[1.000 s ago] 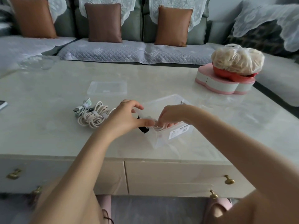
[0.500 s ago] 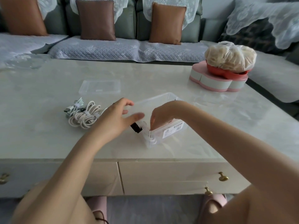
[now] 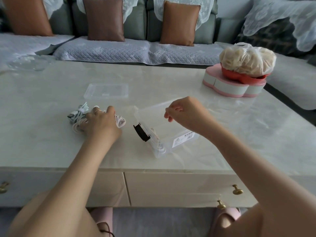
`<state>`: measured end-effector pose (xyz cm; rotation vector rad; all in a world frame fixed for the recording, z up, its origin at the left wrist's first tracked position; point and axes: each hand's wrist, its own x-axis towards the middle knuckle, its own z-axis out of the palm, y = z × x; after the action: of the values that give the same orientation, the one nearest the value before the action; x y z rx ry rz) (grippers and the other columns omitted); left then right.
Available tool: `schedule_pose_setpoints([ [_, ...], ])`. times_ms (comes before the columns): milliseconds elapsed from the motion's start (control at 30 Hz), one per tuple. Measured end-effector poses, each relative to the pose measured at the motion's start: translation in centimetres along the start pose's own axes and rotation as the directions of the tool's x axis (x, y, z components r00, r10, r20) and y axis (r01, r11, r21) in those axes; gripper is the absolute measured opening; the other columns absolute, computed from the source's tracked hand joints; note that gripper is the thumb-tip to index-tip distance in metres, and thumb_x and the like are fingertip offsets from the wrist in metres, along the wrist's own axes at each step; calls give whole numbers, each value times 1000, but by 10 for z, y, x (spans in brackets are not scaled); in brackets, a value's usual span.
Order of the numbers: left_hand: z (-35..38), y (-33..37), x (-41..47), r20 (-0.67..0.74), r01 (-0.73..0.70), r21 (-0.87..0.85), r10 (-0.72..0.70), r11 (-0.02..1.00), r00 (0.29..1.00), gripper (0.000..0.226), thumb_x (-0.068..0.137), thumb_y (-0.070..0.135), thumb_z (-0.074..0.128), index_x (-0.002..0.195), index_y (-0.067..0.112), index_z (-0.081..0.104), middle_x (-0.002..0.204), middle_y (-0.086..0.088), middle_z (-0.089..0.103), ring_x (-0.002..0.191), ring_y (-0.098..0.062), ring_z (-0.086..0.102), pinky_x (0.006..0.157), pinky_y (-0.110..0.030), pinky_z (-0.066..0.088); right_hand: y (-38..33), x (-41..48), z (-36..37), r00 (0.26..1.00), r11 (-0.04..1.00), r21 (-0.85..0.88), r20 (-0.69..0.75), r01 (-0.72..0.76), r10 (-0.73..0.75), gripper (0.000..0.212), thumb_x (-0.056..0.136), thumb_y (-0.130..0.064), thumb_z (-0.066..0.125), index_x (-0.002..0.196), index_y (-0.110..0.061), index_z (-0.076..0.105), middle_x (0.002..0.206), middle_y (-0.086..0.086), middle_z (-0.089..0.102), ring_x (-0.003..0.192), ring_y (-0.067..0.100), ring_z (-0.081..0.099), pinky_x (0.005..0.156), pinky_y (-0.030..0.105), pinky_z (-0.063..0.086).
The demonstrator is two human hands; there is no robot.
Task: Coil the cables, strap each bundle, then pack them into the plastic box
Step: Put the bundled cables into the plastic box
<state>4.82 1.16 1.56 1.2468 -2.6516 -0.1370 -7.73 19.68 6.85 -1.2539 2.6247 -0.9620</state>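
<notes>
A clear plastic box (image 3: 181, 140) stands open mid-table. Inside its left end lies a coiled white cable bundle (image 3: 158, 144) wrapped with a black strap (image 3: 142, 132). My right hand (image 3: 185, 113) hovers over the box with fingers loosely curled and nothing in it. Left of the box, my left hand (image 3: 100, 123) lies on the loose bundles, its fingers curled over a white coiled cable (image 3: 120, 121). A grey-and-white striped cable bundle (image 3: 77, 115) pokes out beside it. The box's clear lid (image 3: 106, 90) lies flat further back.
A pink heart-shaped tray (image 3: 234, 87) carrying a red bowl and a bag of snacks (image 3: 247, 59) stands at the back right. A clear glass dish (image 3: 27, 64) sits at the back left corner. Sofa cushions run behind the table; drawers with brass knobs (image 3: 237, 190) front it.
My left hand left the box and moved left onto the loose cable bundles. My right hand lifted out of the box, leaving the strapped bundle inside.
</notes>
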Motion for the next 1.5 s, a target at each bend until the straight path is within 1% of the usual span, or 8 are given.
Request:
schedule_pose_setpoints([
  [200,-1,6,-4,15,-15,-81,16,997,1000,68,63,31,78,118,5,46,128,-24,39,111,-38,51,81,-35,42,10,-10,1,996,994,105,-85,35,-26,24,90,-20,54,74,-19,71,70,-7,70,64,1,61,60,16,45],
  [367,-3,8,-5,-66,7,-147,-17,989,998,49,67,23,73,107,1,54,115,-20,48,98,-37,55,70,-34,38,11,-11,3,997,992,122,-70,24,-15,24,92,-23,53,77,-20,72,73,-8,70,64,-6,58,54,10,38],
  [567,5,5,-1,59,-41,-8,42,999,997,50,72,29,65,115,14,45,124,-14,40,120,-39,33,97,-45,38,4,-15,4,999,993,117,-38,26,-21,24,94,-20,52,82,-14,72,79,-4,71,45,-10,49,46,8,34],
  [833,10,6,3,-18,-69,-158,67,985,998,41,66,15,70,102,14,49,109,-19,49,116,-33,39,79,-32,31,2,-16,6,999,992,128,-44,18,-12,24,95,-20,51,85,-13,72,82,-2,71,43,-11,48,44,8,34],
  [1000,-18,1,6,54,36,-570,-7,821,999,34,68,15,74,98,19,58,100,-10,53,73,-23,54,63,-28,37,2,-16,5,998,991,126,-59,36,-29,24,94,-20,52,82,-15,72,78,-4,71,46,-10,50,46,8,34],
  [1167,-37,25,-9,-208,-172,-827,-6,536,978,43,64,9,75,100,25,58,113,2,52,81,-3,56,66,-19,44,-6,-8,9,987,958,282,-131,-49,89,26,93,-30,53,81,-17,71,75,-7,72,58,-1,56,57,18,44],
  [1333,-40,66,-33,-450,-436,-775,86,458,889,43,68,9,75,105,23,59,116,3,54,101,0,51,78,-21,47,-24,-12,0,967,702,681,253,-209,42,39,94,-45,50,106,-12,65,100,4,70,86,19,68,81,33,57],
  [1500,-37,95,-47,-417,-502,-759,283,414,864,60,66,6,65,124,22,55,133,-4,45,126,-16,42,87,0,33,-24,-12,3,983,606,779,181,-160,27,16,96,-15,51,92,-8,64,76,1,65,64,10,60,59,22,52],
])
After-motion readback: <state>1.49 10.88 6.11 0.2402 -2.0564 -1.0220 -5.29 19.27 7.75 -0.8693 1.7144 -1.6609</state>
